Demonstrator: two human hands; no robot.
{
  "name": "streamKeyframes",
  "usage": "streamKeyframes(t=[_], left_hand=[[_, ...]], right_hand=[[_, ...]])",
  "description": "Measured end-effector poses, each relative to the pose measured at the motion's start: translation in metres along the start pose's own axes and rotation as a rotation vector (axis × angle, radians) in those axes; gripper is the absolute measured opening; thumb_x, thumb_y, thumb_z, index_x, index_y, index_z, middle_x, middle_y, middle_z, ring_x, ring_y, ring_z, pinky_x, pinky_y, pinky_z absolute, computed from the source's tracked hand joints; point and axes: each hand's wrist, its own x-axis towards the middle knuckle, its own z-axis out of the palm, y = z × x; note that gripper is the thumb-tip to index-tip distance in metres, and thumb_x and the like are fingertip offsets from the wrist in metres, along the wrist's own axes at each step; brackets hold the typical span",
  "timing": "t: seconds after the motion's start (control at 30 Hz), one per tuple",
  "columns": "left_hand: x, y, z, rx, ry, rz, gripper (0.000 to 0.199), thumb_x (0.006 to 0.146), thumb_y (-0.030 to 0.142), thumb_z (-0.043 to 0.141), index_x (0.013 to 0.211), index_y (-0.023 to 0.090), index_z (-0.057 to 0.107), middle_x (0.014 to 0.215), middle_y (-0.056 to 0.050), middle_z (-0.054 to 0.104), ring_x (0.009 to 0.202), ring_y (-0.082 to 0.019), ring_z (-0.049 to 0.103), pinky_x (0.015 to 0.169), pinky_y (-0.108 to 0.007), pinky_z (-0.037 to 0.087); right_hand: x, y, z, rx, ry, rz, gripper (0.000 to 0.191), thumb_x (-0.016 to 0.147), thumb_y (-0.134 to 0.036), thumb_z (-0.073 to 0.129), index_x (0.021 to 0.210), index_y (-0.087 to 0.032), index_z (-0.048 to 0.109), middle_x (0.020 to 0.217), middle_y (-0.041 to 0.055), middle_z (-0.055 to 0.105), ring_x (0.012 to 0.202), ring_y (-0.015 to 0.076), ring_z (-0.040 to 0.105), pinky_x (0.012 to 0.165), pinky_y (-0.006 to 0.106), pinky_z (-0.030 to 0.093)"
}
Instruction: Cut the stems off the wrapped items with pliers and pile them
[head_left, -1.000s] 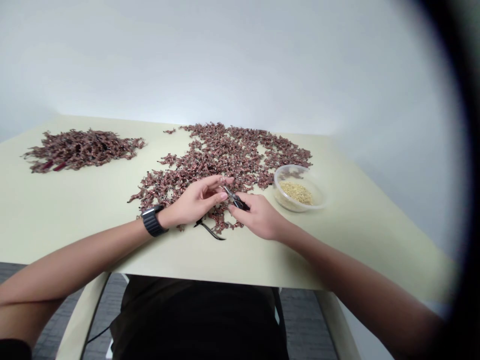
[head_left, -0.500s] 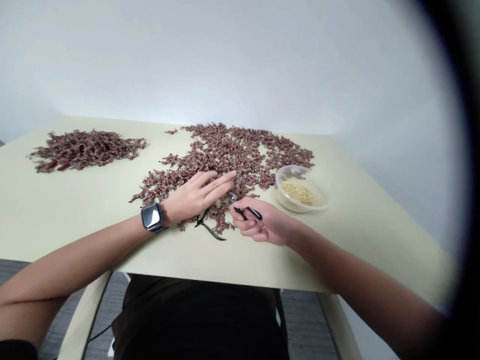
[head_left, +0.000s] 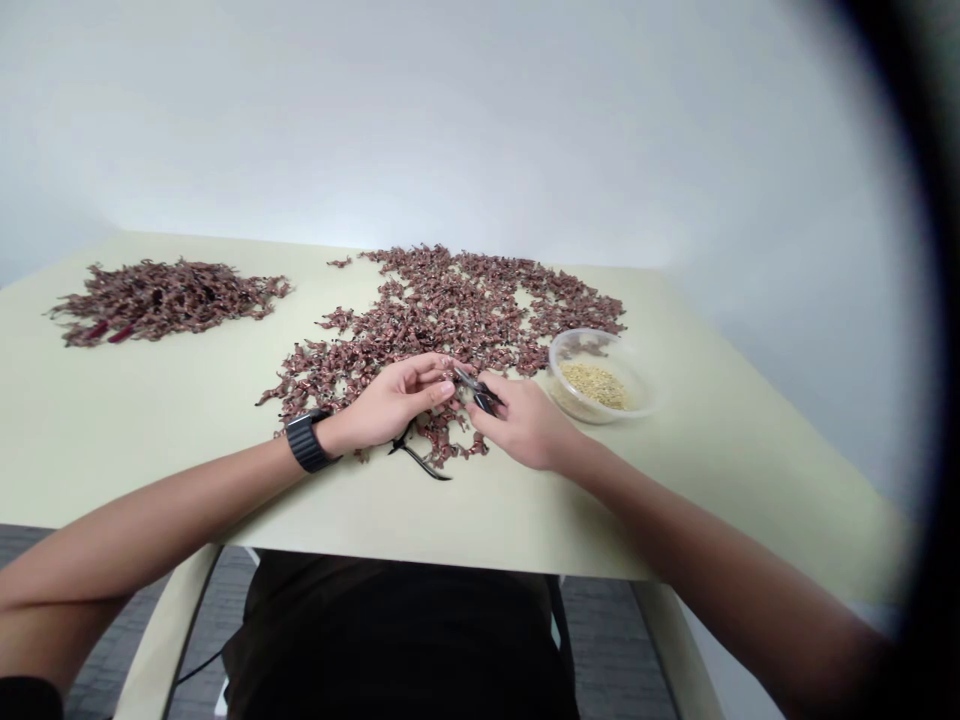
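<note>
You are holding black-handled pliers [head_left: 477, 390] in the closed grip of your right hand [head_left: 523, 425]. Your left hand [head_left: 394, 400] is curling just beside them; you cannot tell whether its grip holds anything.

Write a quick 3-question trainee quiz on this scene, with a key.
1. Which hand grips the pliers?
2. True or false: the watch is on the right wrist.
3. What is in the clear bowl?
A) yellowish granules
B) water
C) black pliers

Key:
1. The right hand.
2. False: it is on the left wrist.
3. A.
</note>
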Motion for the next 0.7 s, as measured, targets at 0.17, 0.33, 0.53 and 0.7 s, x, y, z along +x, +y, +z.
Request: streamKeyframes(t=[0.17, 0.33, 0.53, 0.7], left_hand=[[-0.0004, 0.0047, -0.0003, -0.003, -0.009, -0.01, 0.04, 0.096, 0.039, 0.068, 0.131, 0.02, 0.067, 0.126, -0.011, 0.069, 0.096, -0.016, 0.067, 0.087, -0.03, 0.056], [-0.0004, 0.005, -0.0008, 0.012, -0.007, 0.0, 0.037, 0.096, 0.039, 0.068, 0.129, 0.021, 0.068, 0.126, -0.011, 0.07, 0.097, -0.016, 0.068, 0.087, -0.031, 0.056], [-0.0005, 0.0004, -0.002, 0.054, 0.007, 0.037, 0.038, 0.097, 0.039, 0.067, 0.13, 0.021, 0.066, 0.136, -0.013, 0.066, 0.103, -0.018, 0.068, 0.091, -0.033, 0.056], [-0.0035, 0.0009, -0.0027, 0.241, 0.046, 0.082, 0.047, 0.098, 0.039, 0.064, 0.14, 0.019, 0.058, 0.143, -0.017, 0.061, 0.106, -0.021, 0.068, 0.093, -0.037, 0.057]], right_hand=[[0.0005, 0.0024, -0.0002, 0.019, -0.066, -0.011, 0.02, 0.095, -0.038, 0.056, 0.083, -0.022, 0.054, 0.068, -0.0037, 0.06, 0.06, 0.0133, 0.048, 0.059, 0.028, 0.029], [-0.0001, 0.0034, -0.0002, 0.061, -0.09, -0.006, 0.021, 0.096, -0.037, 0.055, 0.082, -0.022, 0.053, 0.067, -0.0036, 0.061, 0.059, 0.0132, 0.049, 0.058, 0.028, 0.03], [-0.0016, 0.0018, -0.0011, 0.132, -0.117, 0.006, 0.022, 0.096, -0.036, 0.055, 0.081, -0.021, 0.055, 0.067, -0.0031, 0.063, 0.059, 0.0134, 0.051, 0.059, 0.028, 0.033], [-0.002, -0.0018, -0.0014, 0.227, -0.157, 0.024, 0.023, 0.097, -0.033, 0.053, 0.078, -0.02, 0.055, 0.067, -0.0029, 0.061, 0.062, 0.0137, 0.051, 0.061, 0.028, 0.035]])
